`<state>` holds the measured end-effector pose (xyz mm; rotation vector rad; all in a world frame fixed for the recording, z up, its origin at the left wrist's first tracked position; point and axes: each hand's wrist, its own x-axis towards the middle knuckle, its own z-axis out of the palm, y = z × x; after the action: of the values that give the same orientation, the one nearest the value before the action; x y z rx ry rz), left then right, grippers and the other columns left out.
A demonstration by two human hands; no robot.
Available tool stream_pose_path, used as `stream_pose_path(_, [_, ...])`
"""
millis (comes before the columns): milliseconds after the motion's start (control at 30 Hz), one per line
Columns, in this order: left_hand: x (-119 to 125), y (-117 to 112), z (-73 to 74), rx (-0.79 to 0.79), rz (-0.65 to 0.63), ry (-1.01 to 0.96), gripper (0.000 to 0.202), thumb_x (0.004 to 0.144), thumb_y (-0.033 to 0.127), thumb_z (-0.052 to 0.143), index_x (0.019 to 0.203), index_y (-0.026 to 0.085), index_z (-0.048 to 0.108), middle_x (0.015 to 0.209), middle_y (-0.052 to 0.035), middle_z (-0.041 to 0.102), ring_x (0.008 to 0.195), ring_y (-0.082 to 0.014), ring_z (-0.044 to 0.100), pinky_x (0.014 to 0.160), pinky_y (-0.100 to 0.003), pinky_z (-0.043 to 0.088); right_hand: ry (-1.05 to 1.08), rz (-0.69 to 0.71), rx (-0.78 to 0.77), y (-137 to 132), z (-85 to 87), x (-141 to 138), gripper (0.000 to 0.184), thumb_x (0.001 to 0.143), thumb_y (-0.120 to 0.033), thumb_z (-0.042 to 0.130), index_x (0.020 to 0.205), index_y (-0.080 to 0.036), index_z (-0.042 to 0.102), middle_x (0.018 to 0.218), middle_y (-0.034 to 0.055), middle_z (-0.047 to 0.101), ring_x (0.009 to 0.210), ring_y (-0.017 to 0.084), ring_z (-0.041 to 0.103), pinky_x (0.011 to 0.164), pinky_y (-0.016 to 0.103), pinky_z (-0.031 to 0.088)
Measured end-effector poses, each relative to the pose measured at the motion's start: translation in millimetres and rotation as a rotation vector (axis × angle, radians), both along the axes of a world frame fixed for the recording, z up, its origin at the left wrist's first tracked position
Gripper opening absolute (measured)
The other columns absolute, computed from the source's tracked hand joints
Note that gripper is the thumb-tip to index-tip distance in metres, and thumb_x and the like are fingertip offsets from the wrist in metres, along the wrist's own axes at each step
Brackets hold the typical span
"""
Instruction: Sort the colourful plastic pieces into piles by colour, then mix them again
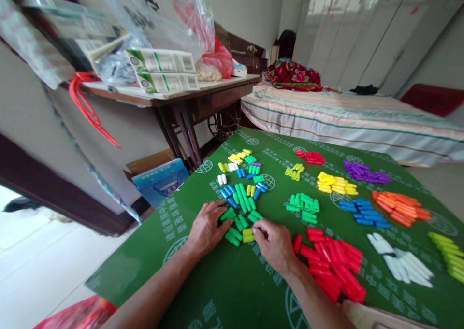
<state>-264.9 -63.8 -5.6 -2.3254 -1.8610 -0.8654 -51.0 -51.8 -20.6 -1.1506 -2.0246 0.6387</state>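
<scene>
Both hands rest low on the green printed table cover (217, 290), at the near edge of a mixed heap of small plastic tube pieces in green, blue, yellow and white (241, 191). The left hand (206, 228) lies palm down with its fingers spread wide, fingertips touching the green tube pieces (232, 227) at the heap's near side. The right hand (274, 244) is curled narrow, thumb and forefinger meeting at a short yellow-green plastic piece (248, 235) that lies on the cover between the 2 hands; whether it is gripped or only touched cannot be told.

Just beside the right hand lies a sorted pile of red pieces (333, 264). Further right are a white pile (402, 259), a blue pile (362, 212) and an orange pile (398, 206). A green pile (302, 207) sits beyond the right hand, near the heap.
</scene>
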Motion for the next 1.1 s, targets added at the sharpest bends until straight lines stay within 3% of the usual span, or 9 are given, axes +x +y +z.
stream_pose_path(133, [-1.1,1.0,0.6,-0.007,0.023,-0.023,0.034,0.078,0.036,0.059,0.107,0.018,0.062,0.105,-0.0091,0.067,0.1,-0.0242,0.059,0.088,-0.039,0.05,-0.015,-0.001,-0.006,0.2,2.1,-0.9,0.021,0.086,-0.024,0.046,0.074,-0.022,0.063,0.064,-0.0019,0.065,0.057,0.012,0.057,0.056,0.021,0.035])
stream_pose_path(433, [-2.4,4.5,2.1,-0.001,0.031,0.055,0.029,0.083,0.038,0.052,0.099,0.017,0.065,0.1,-0.0105,0.069,0.095,-0.0244,0.06,0.085,-0.039,0.051,-0.059,-0.015,-0.006,1.1,8.4,-1.7,0.02,0.085,-0.022,0.047,0.074,-0.023,0.063,0.067,-0.0013,0.067,0.062,0.013,0.061,0.057,0.022,0.035])
stream_pose_path(600, [-3.4,9.7,16.5,-0.055,0.021,0.081,0.027,0.086,0.037,0.046,0.09,0.019,0.066,0.09,-0.0083,0.07,0.086,-0.0224,0.062,0.08,-0.036,0.051,-0.071,-0.021,0.003,2.0,5.6,-3.0,0.018,0.085,-0.02,0.048,0.076,-0.023,0.063,0.07,-0.0009,0.068,0.064,0.013,0.062,0.058,0.022,0.034])
stream_pose_path(933, [19.0,19.3,47.9,-0.446,0.083,0.235,0.012,0.071,0.017,0.057,0.082,0.019,0.061,0.089,-0.0059,0.066,0.083,-0.0211,0.064,0.071,-0.03,0.048,-0.097,-0.027,0.022,2.8,8.4,-3.9,0.019,0.085,-0.02,0.047,0.076,-0.023,0.064,0.068,-0.0012,0.068,0.062,0.013,0.063,0.056,0.022,0.032])
stream_pose_path(1100, [24.2,30.7,54.6,-0.407,0.08,0.132,0.013,0.069,0.016,0.058,0.081,0.02,0.06,0.083,-0.0025,0.066,0.077,-0.0186,0.063,0.07,-0.028,0.047,-0.087,-0.029,0.022,3.1,6.9,-5.1,0.018,0.085,-0.02,0.048,0.076,-0.024,0.064,0.069,-0.0017,0.068,0.064,0.013,0.064,0.057,0.023,0.034])
